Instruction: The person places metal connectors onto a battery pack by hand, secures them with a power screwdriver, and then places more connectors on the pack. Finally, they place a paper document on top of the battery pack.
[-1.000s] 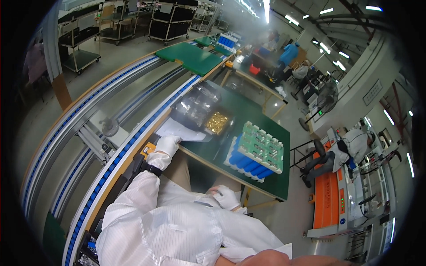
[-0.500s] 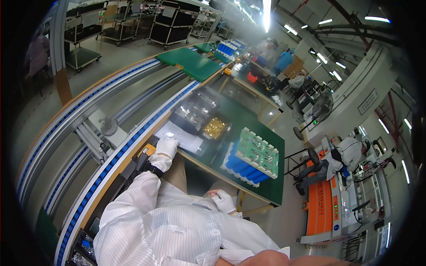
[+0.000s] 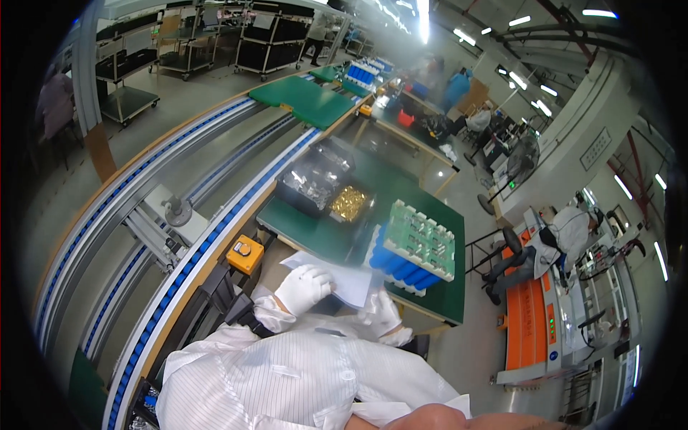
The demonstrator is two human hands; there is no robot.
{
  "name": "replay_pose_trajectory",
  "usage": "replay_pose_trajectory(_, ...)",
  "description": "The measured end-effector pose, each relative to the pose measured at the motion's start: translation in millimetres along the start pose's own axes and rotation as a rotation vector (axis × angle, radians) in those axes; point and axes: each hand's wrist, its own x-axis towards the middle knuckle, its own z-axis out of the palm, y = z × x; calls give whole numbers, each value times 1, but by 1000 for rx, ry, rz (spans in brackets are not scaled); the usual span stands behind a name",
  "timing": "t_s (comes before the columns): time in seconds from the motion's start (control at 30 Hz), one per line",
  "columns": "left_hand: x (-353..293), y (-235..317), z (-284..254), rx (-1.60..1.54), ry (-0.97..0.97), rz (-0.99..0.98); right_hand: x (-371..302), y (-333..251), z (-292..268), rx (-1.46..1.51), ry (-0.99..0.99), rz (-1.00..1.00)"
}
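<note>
My left hand (image 3: pixel 304 287), in a white glove, grips the near left part of a white sheet of paper (image 3: pixel 344 281). My right hand (image 3: pixel 380 314), also gloved, holds the sheet's lower right edge. The sheet hangs over the near edge of the green-topped workbench (image 3: pixel 315 233), close to my body. Just beyond it stands a block of blue cylindrical cells topped with green circuit boards (image 3: pixel 414 247); neither hand touches it.
A black tray of shiny parts (image 3: pixel 315 179) and a bin of gold-coloured parts (image 3: pixel 349 203) sit farther back on the bench. An orange button box (image 3: pixel 245 253) is mounted by the blue-railed conveyor (image 3: pixel 179 236) on my left. A person in white (image 3: pixel 570 229) sits at the right.
The sheet has come off the bench top toward my body. My right hand has risen from my lap to take its edge, and my left hand moved right with it.
</note>
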Motion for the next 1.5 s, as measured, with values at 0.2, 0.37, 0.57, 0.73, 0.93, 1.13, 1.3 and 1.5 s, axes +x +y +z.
replay_pose_trajectory(0.2, -7, 18, -10, -185, 132, 14, -8, -76, -2, -729, 497, -481)
replay_pose_trajectory(0.37, -63, -22, 63, -13, -411, -473, -11, -158, -62, -514, 755, -726)
replay_pose_trajectory(0.57, -69, -61, 120, 373, -641, -720, -9, -200, -145, -1185, 1252, -383)
replay_pose_trajectory(0.73, -66, -64, 107, 399, -615, -809, -20, -172, -107, -1402, 1507, -697)
replay_pose_trajectory(0.93, -32, -14, -1, -458, -1035, -479, -64, -64, -6, -1547, -130, -256)
replay_pose_trajectory(1.13, -25, 15, -86, -598, -1342, -401, -101, -15, -12, -1247, -417, 208)
replay_pose_trajectory(1.3, -39, 17, -77, -635, -1254, -358, -115, 28, -81, -824, -307, 424)
replay_pose_trajectory(1.5, -35, 21, -79, -632, -1262, -386, -113, 12, -8, -636, 46, 577)
